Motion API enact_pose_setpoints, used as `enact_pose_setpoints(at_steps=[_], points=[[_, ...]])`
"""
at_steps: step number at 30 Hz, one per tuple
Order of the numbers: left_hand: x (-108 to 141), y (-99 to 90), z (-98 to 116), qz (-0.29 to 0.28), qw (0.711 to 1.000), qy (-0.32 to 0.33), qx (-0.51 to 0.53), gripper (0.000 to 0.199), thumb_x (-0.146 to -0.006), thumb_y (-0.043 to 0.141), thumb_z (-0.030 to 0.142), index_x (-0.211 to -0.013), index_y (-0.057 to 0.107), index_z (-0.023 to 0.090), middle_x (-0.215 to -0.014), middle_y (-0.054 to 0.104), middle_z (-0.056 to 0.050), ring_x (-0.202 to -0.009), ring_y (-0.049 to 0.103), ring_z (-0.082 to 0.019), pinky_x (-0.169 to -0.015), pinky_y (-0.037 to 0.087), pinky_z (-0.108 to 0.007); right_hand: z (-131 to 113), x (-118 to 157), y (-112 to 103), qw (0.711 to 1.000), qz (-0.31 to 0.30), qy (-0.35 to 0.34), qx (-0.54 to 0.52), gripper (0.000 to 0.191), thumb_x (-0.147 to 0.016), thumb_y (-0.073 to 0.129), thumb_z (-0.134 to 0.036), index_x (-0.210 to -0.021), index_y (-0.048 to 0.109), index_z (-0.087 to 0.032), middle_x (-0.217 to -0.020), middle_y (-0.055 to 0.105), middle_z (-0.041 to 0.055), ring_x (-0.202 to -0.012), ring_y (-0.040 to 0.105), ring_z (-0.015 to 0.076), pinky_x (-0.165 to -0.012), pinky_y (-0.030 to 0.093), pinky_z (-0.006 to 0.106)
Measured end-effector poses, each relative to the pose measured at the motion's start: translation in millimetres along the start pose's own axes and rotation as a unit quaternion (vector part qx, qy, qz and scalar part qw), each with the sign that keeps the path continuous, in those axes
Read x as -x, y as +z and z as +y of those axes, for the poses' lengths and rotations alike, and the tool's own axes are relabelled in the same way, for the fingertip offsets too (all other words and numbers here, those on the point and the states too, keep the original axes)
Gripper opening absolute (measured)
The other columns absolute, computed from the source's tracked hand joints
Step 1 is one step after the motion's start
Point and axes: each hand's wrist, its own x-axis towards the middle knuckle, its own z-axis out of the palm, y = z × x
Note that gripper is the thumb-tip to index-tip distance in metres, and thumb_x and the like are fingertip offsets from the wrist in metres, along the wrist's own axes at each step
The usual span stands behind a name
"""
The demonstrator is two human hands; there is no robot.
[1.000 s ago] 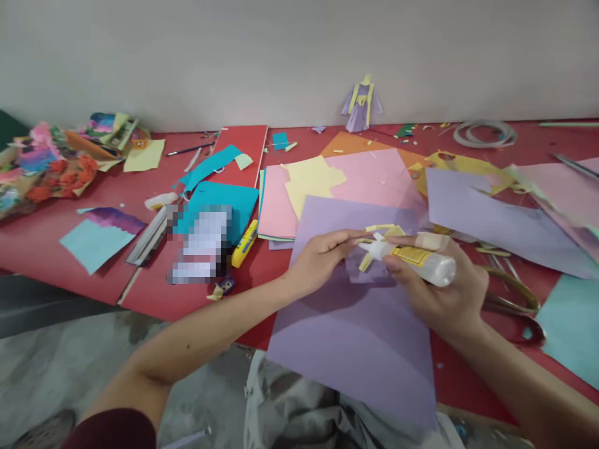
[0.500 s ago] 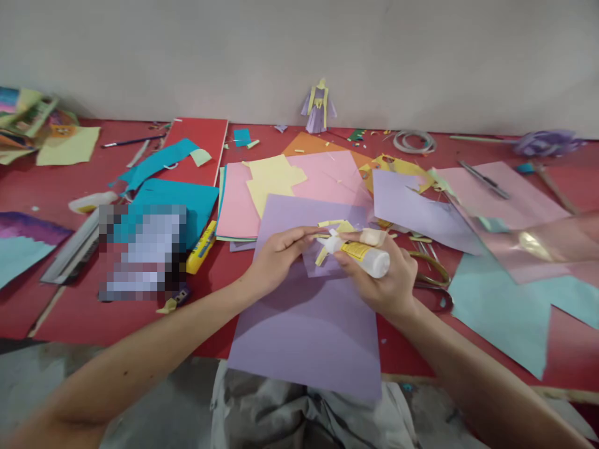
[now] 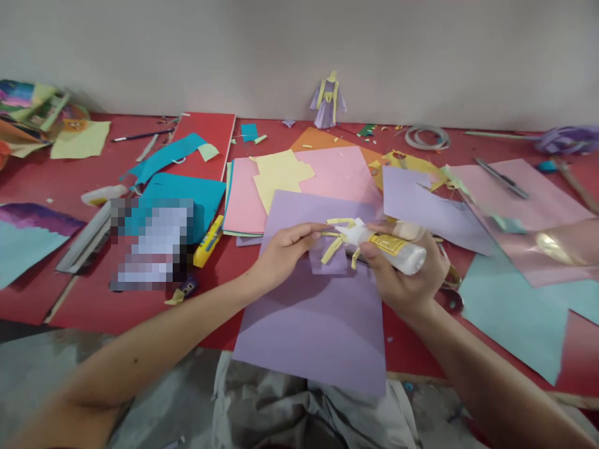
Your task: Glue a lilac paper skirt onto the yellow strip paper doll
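Glue bottle, yellow label unreadable, in right hand; left hand pinches a yellow strip.

- Blurry squares cover a flat thing on the bench.
- The left hand hides one end of a thin yellow strip.
- The right hand hides parts of the glue bottle and the scissors.
- The label's words are too small to read.
- Another person's arm is blurry and cut off at the right edge.
- The left edge cuts off the bright paper heap.
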Motion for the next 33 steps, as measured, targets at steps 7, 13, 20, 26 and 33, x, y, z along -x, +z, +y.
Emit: enact_pose_setpoints(at_steps=[7, 13, 20, 26, 33], points=[[-0.5, -0.3, -5.6, 0.006, 0.999, -0.003, 0.051, 0.028, -0.092, 0.059, 0.034, -0.113, 0.073, 0.021, -0.12, 0.072, -0.003, -0.111, 0.062, -0.02, -0.095, 0.044, -0.028, 2.5, 2.3, 1.8, 0.999, -0.014, -0.031, -0.002, 0.023, -0.084, 0.071, -0.032, -0.104, 0.064, -0.024, -0.083, 0.078, 0.0027, -0.064, 0.074, 0.0204, -0.053, 0.059, 0.03], [-1.3, -0.2, -3.9, 0.001, 0.998, -0.021, 0.065, 0.028, -0.092, 0.058, 0.033, -0.112, 0.073, 0.022, -0.118, 0.072, -0.003, -0.099, 0.064, -0.017, -0.083, 0.047, -0.026, 3.7, 1.9, 1.1, 0.999, -0.014, -0.046, -0.014, 0.026, -0.082, 0.074, -0.028, -0.105, 0.063, -0.023, -0.083, 0.078, 0.0034, -0.062, 0.073, 0.0196, -0.052, 0.058, 0.029], [-1.1, -1.4, 0.8, -0.003, 0.998, -0.018, 0.057, 0.027, -0.093, 0.057, 0.031, -0.112, 0.073, 0.02, -0.121, 0.071, -0.004, -0.107, 0.063, -0.019, -0.088, 0.047, -0.027, 2.4, 1.0, 1.0, 0.998, -0.018, -0.066, -0.002, 0.025, -0.084, 0.073, -0.032, -0.105, 0.062, -0.024, -0.083, 0.078, 0.0033, -0.057, 0.071, 0.0184, -0.049, 0.057, 0.029], [-1.4, -0.8, -2.4, 0.002, 0.998, -0.015, 0.062, 0.025, -0.092, 0.058, 0.031, -0.11, 0.074, 0.021, -0.116, 0.073, -0.002, -0.1, 0.063, -0.017, -0.081, 0.047, -0.025, 0.0, 1.6, 1.9, 0.996, -0.015, -0.083, 0.005, 0.029, -0.082, 0.075, -0.028, -0.107, 0.062, -0.023, -0.084, 0.078, 0.0029, -0.058, 0.071, 0.0172, -0.051, 0.056, 0.027], [-3.4, -1.2, -8.0, -0.011, 0.989, -0.025, 0.149, 0.022, -0.09, 0.063, 0.029, -0.106, 0.076, 0.022, -0.103, 0.072, -0.001, -0.082, 0.059, -0.011, -0.074, 0.045, -0.021, 0.4, 1.6, 2.7, 0.997, -0.005, -0.076, -0.008, 0.033, -0.082, 0.075, -0.025, -0.111, 0.062, -0.024, -0.087, 0.078, 0.0034, -0.057, 0.07, 0.0176, -0.049, 0.055, 0.029]])
